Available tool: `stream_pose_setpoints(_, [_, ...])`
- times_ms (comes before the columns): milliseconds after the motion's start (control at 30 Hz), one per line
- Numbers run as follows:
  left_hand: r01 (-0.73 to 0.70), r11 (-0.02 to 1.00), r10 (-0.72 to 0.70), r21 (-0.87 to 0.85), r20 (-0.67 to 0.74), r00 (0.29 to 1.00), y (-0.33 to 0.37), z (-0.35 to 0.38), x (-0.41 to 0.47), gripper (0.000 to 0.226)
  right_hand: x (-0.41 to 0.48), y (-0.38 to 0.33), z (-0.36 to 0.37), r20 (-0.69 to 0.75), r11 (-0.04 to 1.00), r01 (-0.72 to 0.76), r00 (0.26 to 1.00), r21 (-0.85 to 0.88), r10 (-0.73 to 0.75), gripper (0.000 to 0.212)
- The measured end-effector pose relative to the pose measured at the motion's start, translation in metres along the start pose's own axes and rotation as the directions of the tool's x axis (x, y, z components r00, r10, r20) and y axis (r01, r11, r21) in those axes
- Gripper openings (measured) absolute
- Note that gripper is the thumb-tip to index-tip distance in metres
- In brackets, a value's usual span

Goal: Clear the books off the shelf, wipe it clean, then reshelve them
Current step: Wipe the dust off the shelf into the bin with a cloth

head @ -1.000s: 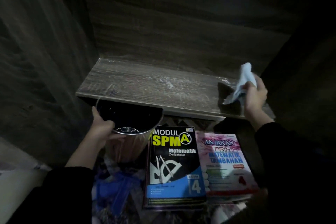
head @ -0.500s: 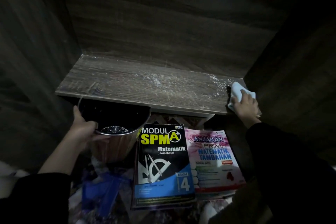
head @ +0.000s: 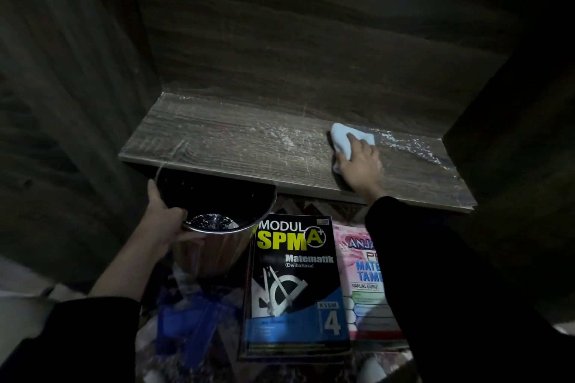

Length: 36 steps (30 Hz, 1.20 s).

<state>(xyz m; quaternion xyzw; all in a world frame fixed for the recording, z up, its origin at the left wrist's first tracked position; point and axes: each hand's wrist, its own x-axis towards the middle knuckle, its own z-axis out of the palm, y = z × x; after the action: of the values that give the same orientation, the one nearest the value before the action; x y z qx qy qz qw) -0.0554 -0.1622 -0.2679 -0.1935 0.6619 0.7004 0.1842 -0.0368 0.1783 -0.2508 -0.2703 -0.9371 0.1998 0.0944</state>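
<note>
The dark wooden shelf (head: 236, 146) holds no books and shows white dust streaks. My right hand (head: 357, 165) presses a pale blue cloth (head: 345, 138) flat on the shelf, right of its middle. My left hand (head: 161, 218) grips the rim of a metal bin (head: 217, 246) held just under the shelf's front edge at the left. Two books lie on the floor below: a black and blue "Modul SPM A+" book (head: 295, 283) and a pink book (head: 361, 283) partly hidden by my right sleeve.
Dark wooden panels wall the shelf at the left (head: 62, 102), back (head: 295, 50) and right (head: 513, 118). A blue plastic thing (head: 189, 320) lies on the patterned floor below the bin.
My right hand has brought the cloth down onto the shelf's right end and slid it left toward the middle. The left hand keeps the bin under the shelf edge.
</note>
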Motion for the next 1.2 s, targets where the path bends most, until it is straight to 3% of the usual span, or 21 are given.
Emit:
stream_pose_setpoints(400, [-0.001, 1.000, 0.001, -0.016, 0.010, 1.000, 0.003, -0.001, -0.007, 0.095, -0.033, -0.114, 0.061, 0.067, 0.943, 0.319, 0.943, 0.094, -0.325, 0.052])
stream_pose_setpoints(633, [-0.015, 1.000, 0.015, -0.009, 0.011, 1.000, 0.008, 0.001, -0.017, 0.093, -0.067, -0.155, 0.081, 0.107, 0.821, 0.529, 0.823, 0.216, -0.558, 0.049])
stream_pose_setpoints(833, [0.000, 1.000, 0.000, -0.030, 0.017, 1.000, 0.011, -0.001, -0.019, 0.094, -0.076, -0.169, 0.068, 0.157, 0.697, 0.559, 0.718, 0.448, -0.678, 0.045])
stream_pose_setpoints(933, [-0.006, 1.000, 0.006, -0.025, 0.015, 1.000, 0.011, -0.003, -0.019, 0.094, -0.073, -0.172, 0.052, 0.234, 0.698, 0.374, 0.757, 0.611, -0.611, 0.044])
stream_pose_setpoints(1000, [-0.003, 1.000, 0.003, -0.024, 0.015, 1.000, 0.011, -0.003, -0.019, 0.092, -0.066, -0.172, 0.042, 0.196, 0.668, 0.252, 0.832, 0.701, -0.519, 0.044])
stream_pose_setpoints(1100, [0.002, 1.000, -0.001, -0.026, 0.012, 1.000, 0.011, -0.005, -0.018, 0.092, -0.047, -0.165, 0.032, 0.041, 0.661, 0.210, 0.939, 0.720, -0.342, 0.042])
stream_pose_setpoints(1200, [0.006, 1.000, -0.005, -0.022, 0.017, 1.000, 0.011, -0.006, -0.016, 0.093, -0.027, -0.154, 0.033, -0.019, 0.743, 0.189, 0.973, 0.643, -0.232, 0.041])
